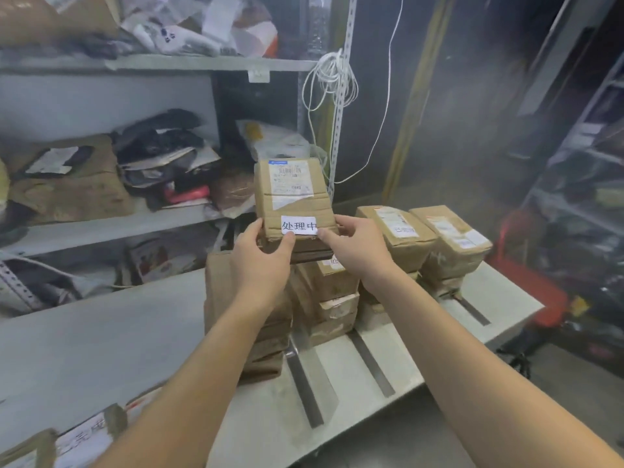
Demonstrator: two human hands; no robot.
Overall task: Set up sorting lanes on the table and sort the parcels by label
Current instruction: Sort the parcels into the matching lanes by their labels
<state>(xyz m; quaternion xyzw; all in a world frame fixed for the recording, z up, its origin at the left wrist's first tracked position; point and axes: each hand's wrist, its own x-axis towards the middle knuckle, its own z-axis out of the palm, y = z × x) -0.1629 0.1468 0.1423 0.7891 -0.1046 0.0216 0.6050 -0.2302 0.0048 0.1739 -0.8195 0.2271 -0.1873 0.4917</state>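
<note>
Nearest the camera, at the bottom left edge, a blurred box with a white label is lying on the table, only partly in view. Three dark strips are running across the tabletop to the right of it, marking off lanes. Beyond the strips, stacks of boxes are standing on the table: a tall stack on the left, a lower stack just beside it, and further right two more piles topped by a box and another box, each wearing a shipping label. Both bare forearms are reaching forward over the table. The left hand is gripping the near left corner of a parcel, thumb lying on top by the white tag, fingers curling underneath. The right hand is clamping the near right corner, thumb pressing the tag's edge. The parcel is being held tilted up above the middle stacks, its top face showing a shipping label and the tag reading 处理中. Behind it, metal shelves are holding bags and packages, and a coil of white cable is hanging from the shelf post.
</note>
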